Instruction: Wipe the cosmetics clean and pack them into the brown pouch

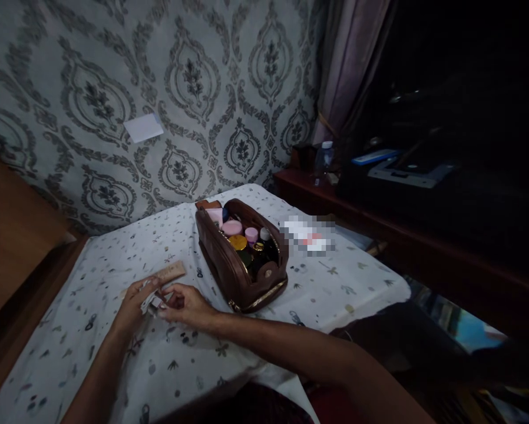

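My left hand (pixel 134 301) is closed around a small whitish item (pixel 150 302) that looks crumpled or looped; its kind is too blurred to tell. The fingers of my right hand (pixel 188 306) pinch the same item from the right, with the two hands nearly touching. Just beyond my left hand, a flat beige tube or packet (pixel 171 271) lies on the patterned white cloth. To the right of my hands stands a brown toiletry bag (pixel 218 265), unzipped at the top. Inside it are several containers, among them a pink lid (pixel 232 227), a yellow lid (pixel 237 242) and a grey-capped bottle (pixel 265 234).
The white cloth (pixel 330 306) with small prints covers the table. Right of the bag lies a pixelated white item (pixel 308 234). A dark red shelf (pixel 300 181) with a clear bottle (pixel 324 158) runs along the right. A wooden panel (pixel 17 229) stands at left.
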`<state>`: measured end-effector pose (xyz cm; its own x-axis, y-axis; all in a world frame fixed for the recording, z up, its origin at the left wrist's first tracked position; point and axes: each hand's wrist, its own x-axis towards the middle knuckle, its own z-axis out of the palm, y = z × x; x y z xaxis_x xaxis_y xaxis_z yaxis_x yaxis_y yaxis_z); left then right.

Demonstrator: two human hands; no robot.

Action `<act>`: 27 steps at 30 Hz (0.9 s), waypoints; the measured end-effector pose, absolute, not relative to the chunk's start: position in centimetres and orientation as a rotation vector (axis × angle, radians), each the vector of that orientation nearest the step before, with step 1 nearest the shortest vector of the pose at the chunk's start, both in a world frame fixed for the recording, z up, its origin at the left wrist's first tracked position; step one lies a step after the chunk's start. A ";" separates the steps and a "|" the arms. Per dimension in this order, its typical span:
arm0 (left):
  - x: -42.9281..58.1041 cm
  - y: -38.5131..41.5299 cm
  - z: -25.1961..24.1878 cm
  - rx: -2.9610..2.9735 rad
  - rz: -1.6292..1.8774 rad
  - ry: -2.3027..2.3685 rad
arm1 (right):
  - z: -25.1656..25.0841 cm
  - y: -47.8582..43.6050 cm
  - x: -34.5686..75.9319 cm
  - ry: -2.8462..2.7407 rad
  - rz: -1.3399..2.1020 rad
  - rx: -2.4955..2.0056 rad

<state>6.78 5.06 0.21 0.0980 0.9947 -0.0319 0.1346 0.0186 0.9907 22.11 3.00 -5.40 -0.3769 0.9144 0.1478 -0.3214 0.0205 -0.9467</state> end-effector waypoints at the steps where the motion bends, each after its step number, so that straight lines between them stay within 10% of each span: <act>1: 6.8 5.1 0.1 1.287 1.043 1.211 | -5.4 3.0 22.1 -1.268 1.564 -0.684; 27: 8.7 3.1 -2.8 1.721 1.207 1.303 | -4.7 3.2 22.0 -0.822 1.846 -0.659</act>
